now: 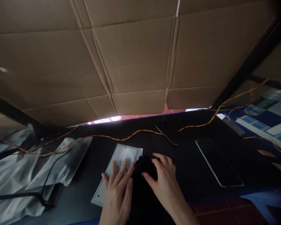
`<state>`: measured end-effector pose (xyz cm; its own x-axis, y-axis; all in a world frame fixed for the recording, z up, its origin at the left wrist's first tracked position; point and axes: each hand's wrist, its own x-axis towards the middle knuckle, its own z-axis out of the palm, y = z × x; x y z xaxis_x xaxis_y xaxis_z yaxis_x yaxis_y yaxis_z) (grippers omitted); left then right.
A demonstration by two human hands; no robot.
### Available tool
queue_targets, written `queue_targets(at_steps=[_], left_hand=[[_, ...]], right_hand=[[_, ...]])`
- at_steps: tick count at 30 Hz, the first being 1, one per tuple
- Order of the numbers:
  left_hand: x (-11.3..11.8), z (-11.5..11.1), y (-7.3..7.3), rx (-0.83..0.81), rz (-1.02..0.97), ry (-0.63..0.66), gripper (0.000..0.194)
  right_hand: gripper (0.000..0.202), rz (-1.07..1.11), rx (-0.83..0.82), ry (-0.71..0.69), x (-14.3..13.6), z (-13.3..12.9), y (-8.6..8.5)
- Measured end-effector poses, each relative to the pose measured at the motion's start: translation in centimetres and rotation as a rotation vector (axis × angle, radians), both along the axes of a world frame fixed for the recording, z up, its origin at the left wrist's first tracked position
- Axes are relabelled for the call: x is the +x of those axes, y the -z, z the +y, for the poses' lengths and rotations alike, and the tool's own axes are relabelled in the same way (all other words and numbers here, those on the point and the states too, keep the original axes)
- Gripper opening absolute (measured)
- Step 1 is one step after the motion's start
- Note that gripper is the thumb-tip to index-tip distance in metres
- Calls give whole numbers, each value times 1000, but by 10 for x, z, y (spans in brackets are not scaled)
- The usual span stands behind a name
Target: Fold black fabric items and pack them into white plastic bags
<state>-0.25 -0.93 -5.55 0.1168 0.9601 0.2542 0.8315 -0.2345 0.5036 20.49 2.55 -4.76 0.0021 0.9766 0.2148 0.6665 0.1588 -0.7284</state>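
Note:
My left hand [118, 190] lies palm down with its fingers spread over a flat, frosted plastic pouch [128, 152] that has dark lettering. Just to the right, my right hand [162, 175] curls its thumb and fingers around the edge of a black, soft-looking item [145, 167]. The black item touches the pouch's right side, and its lower outline merges with the dark area below it. Beyond my right hand lies a dark phone [170, 132], and a larger phone-like slab with a pale rim [219, 163] rests farther right.
Several translucent plastic bags [58, 161] lie at the left beside a bent black rod [21, 196]. A red and yellow twisted wire [121, 138] crosses the black table [189, 156]. Cardboard [135, 56] stands behind. A plastic bottle [259, 104] is at the far right.

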Motion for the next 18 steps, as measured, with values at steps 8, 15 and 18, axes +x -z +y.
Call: queue_targets(at_steps=[8, 15, 18], left_hand=[[-2, -6, 3, 59, -93, 18, 65], [-3, -11, -5, 40, -231, 2, 56], [-2, -12, -6, 18, -249, -16, 54]], right_hand=[[33, 137, -136, -307, 0, -3, -37], [25, -25, -183, -201, -12, 11, -32], [15, -116, -167, -179, -22, 15, -36]])
